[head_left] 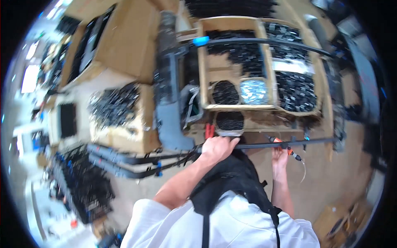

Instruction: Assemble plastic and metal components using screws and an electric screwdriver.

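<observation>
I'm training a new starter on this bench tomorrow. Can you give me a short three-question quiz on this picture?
1. True or false: the left hand grips the long dark bar.
2. What colour is the handle of the tool in the right hand?
3. The round tub of dark parts lies: A) beyond the bar, B) on the floor, C) in a hand.

Key: 1 true; 2 orange; 3 A.

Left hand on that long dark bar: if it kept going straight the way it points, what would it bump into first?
Probably the small round tub of black parts, just beyond the left hand gripping the dark bar. The picture is blurred and depth is unclear, so this is uncertain.
</observation>
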A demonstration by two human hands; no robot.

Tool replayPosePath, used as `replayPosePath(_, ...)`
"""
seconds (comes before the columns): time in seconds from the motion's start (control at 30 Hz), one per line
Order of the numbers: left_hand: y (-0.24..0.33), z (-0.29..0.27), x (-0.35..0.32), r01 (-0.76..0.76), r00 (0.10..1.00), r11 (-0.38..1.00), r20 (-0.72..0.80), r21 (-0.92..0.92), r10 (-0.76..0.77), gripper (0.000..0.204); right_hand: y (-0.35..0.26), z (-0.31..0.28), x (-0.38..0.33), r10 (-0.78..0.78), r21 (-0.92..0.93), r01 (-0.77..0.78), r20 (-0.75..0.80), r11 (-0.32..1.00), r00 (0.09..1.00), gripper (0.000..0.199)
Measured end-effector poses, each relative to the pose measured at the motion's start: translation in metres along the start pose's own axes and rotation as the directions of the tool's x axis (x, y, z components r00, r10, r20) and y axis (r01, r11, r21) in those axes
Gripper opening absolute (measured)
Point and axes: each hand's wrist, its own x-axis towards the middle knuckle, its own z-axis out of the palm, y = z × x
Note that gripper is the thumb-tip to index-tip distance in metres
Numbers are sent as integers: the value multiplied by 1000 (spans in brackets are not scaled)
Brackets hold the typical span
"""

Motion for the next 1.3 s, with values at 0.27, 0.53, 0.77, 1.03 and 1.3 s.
replayPosePath(0.27, 9, 5, -2, 138, 982, 990, -125, -20, -140, 67, 50, 76, 21, 464, -472, -354, 136, 807, 875, 25)
replayPosePath(0.53, 1, 16, -7, 193, 968, 970, -131, -147, -213, 52, -117, 244, -115, 902, -656, 754, 344, 32, 261, 34)
replayPosePath(0.77, 39, 92, -77, -199, 811, 765, -541, -613, -223, 32, -70, 532, 47, 192, 78, 764, 979, -640, 61, 55)
replayPosePath(1.03, -1, 129, -31, -346, 820, -509, 9, -788, -572, 64, -18, 590, 125, 485, -112, 793, 737, -598, 470, 88)
replayPosePath(1.3, 3, 119, -108, -408, 800, -470, -58, -783, -597, 36, -79, 593, -28, 357, -112, 841, 870, -529, 341, 82)
